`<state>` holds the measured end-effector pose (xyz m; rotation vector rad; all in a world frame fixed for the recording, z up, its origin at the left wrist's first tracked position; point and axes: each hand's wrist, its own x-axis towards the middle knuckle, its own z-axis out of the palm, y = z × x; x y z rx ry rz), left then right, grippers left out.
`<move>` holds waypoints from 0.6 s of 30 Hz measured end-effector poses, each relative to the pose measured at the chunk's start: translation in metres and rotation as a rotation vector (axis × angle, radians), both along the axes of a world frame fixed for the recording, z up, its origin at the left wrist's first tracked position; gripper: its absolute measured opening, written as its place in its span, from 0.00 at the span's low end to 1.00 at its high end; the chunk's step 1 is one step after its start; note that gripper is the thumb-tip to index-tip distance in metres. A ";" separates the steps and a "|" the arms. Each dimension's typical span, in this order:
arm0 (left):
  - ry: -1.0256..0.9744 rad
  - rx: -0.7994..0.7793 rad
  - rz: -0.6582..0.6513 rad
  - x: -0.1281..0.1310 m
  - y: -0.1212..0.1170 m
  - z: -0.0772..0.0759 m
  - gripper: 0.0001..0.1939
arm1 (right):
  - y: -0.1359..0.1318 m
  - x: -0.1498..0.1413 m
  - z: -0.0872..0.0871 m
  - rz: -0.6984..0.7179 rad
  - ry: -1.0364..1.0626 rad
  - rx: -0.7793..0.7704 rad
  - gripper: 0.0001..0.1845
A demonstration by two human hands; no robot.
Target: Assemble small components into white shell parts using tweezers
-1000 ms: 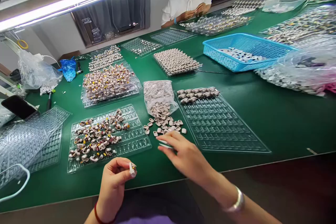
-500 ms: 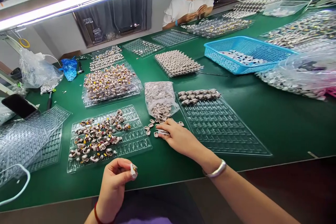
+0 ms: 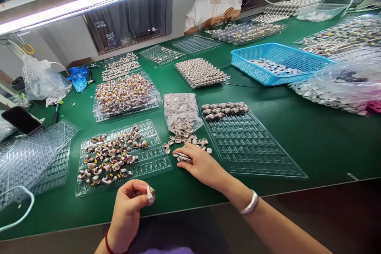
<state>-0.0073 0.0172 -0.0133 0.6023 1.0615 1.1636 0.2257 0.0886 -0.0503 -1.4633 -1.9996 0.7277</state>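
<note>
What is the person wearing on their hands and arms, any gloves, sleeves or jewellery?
No gloves: both hands are bare. The left hand has a thin red cord bracelet at the wrist. The right hand has a smooth silver bangle at the wrist. The forearms are bare, no sleeves in view, and the fingernails look long and pale. Purple clothing shows at the bottom edge.

No writing, label, brand, number or sign can be read anywhere in this view; the trays, bags and basket on the green table show no legible print
</note>
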 end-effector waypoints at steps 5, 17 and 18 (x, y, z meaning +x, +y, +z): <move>0.005 -0.001 -0.005 0.000 0.000 0.002 0.08 | -0.004 0.006 -0.001 -0.010 -0.013 -0.007 0.15; 0.012 -0.017 0.008 0.002 0.001 0.005 0.09 | -0.004 0.010 0.002 0.046 -0.053 0.023 0.09; 0.012 -0.020 0.006 0.002 0.001 0.005 0.09 | -0.003 0.010 0.002 0.049 -0.052 0.027 0.09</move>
